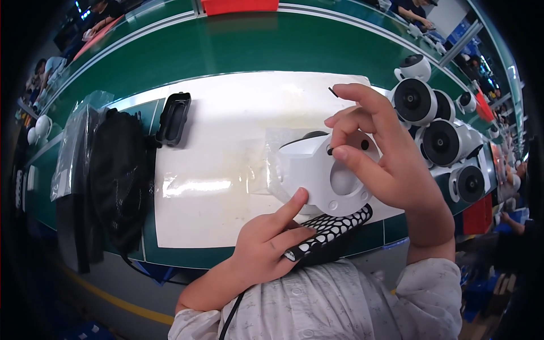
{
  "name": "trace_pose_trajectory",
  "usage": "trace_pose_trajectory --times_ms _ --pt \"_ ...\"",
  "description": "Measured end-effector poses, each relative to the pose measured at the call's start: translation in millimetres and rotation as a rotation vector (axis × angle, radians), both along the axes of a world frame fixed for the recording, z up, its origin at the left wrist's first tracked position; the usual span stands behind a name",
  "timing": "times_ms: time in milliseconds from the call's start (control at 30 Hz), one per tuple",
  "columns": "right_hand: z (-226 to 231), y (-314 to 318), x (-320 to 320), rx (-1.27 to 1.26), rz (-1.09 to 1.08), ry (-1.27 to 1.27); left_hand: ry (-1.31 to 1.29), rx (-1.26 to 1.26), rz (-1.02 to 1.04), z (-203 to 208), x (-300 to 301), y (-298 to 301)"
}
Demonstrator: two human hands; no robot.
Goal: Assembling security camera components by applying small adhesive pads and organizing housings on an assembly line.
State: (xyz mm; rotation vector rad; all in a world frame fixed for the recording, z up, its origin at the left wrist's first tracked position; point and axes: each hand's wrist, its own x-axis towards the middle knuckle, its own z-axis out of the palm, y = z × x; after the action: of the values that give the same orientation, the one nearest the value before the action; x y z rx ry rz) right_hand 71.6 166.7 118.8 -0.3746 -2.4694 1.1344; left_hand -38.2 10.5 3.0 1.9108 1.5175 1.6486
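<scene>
A white camera (310, 180) with a round opening is tilted over the near edge of the white work mat (209, 170). My left hand (266, 246) steadies it from the near left, one finger stretched along its side and the others curled by its lower edge. Beneath them is a black pad with white dots (328, 231). Above the camera, my right hand (385, 147) pinches a small black plug (330, 151) between thumb and finger. Another thin black piece (332, 92) shows at its raised index fingertip. Clear plastic film (276, 153) lies under the camera.
Several white cameras with black fronts (442, 141) cluster at the right. An open black case (173, 119) sits on the mat's far left corner. Farther left are a black mesh bag (120, 175) and a clear plastic bag (71, 153). A red bin (241, 5) stands at the back.
</scene>
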Motion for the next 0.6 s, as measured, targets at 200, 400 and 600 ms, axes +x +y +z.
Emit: trace_pose_trajectory --times_ms 200,400,600 --pt "18.3 -15.9 6.5 0.577 -0.031 -0.172 0.011 0.000 -0.006 0.4 -1.1 -0.5" --pt "-0.5 -26.3 22.8 0.743 -0.142 -0.013 0.010 0.005 -0.005 0.3 -0.1 -0.1" --pt "-34.0 -28.4 33.8 0.336 -0.141 0.039 0.008 -0.012 0.001 1.1 -1.3 0.3"
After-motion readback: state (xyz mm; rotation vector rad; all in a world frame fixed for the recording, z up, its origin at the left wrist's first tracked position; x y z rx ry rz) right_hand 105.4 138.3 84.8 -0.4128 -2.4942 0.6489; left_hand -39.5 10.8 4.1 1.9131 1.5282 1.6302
